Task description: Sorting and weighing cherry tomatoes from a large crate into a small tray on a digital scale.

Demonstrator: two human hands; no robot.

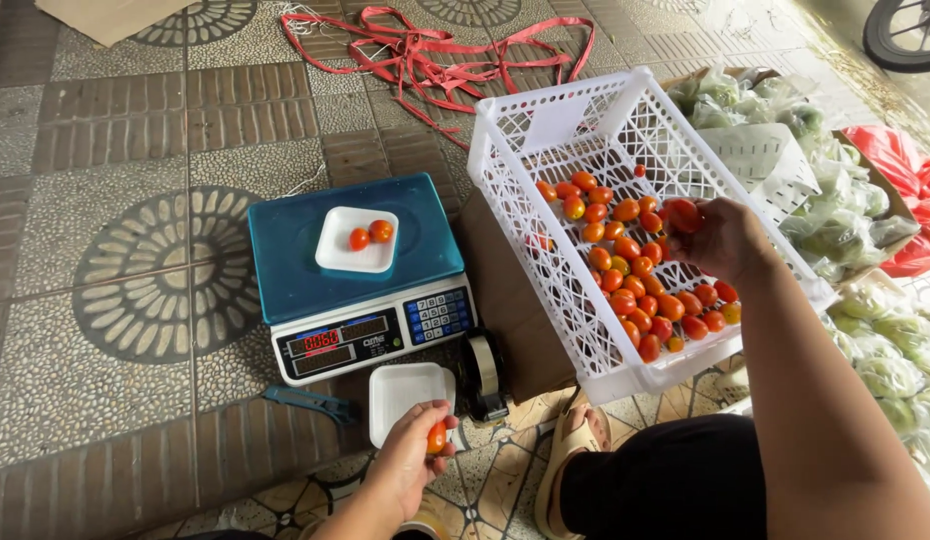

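Nearest the camera, the left hand (410,462) pinches one small tomato (437,437) between thumb and fingertips; the fruit is oval, glossy, orange-red. It hovers over the near edge of an empty white foam tray (403,392) lying on the patterned tile floor (115,250). Just beside that tray stands a tape dispenser (484,372), and a blue-handled cutter (310,402) lies on the tiles to the other side.

Behind them sits a digital scale (355,265) with a teal platform. On it rests a second white foam tray (357,240) carrying two tomatoes (370,235), one redder, one more orange, touching each other.

The right hand (720,238) reaches into a white plastic crate (585,130), which is tilted, and its fingers are closed around a red tomato (683,214). The heap of tomatoes (645,290) in the crate gathers toward its lower side, mixed orange and deep red, all small and smooth-skinned.

Beyond the crate lie bagged green vegetables (845,230) and a red plastic bag (910,185). Red string (435,55) lies tangled on the floor at the far edge.
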